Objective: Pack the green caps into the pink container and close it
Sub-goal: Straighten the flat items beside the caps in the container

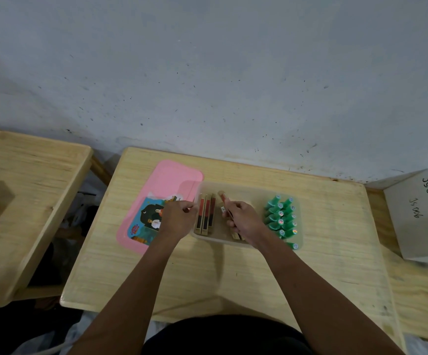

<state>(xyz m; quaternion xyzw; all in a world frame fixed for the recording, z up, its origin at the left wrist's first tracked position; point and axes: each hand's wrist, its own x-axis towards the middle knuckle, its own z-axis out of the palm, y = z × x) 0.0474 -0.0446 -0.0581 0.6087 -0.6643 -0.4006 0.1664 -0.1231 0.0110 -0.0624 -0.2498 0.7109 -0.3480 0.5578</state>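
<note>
A translucent container [246, 189] stands on the wooden table, and its pink lid [172, 179] with a picture sticker lies flat just left of it. Several green caps [280, 217] stand in two rows at the container's right end. Three red-and-tan boxes [206, 213] stand side by side at its left end. My left hand [178, 217] rests at the container's left rim, fingers curled, beside those boxes. My right hand [243, 221] is shut on several more red-and-tan boxes [223, 199] over the middle of the container.
The small wooden table [220, 272] stands against a grey wall. A second wooden table [23, 201] is to the left across a gap. A white box [418, 216] with handwritten lettering sits at the right.
</note>
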